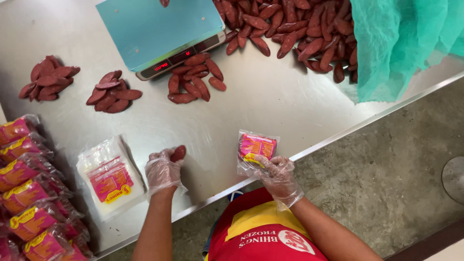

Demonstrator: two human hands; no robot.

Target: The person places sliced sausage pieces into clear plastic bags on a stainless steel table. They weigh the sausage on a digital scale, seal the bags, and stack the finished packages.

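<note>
Sausage in my left hand (163,171), pouch in my right hand (276,175).
Left grips a red sausage (178,153); right pinches a printed plastic pouch (257,147), empty pouches (111,176) just beyond my left.

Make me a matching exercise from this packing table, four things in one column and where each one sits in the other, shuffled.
Things:
1. Single dark red sausage
2. Pink printed clear plastic pouch
3. Digital scale with teal platform
4. Stack of flat empty pouches

Places:
A. Far side of the steel table, above a small sausage pile
B. In the gloved left hand
C. Lying beside the left hand, further left
D. In the gloved right hand

Pairs: 1-B, 2-D, 3-A, 4-C
</note>
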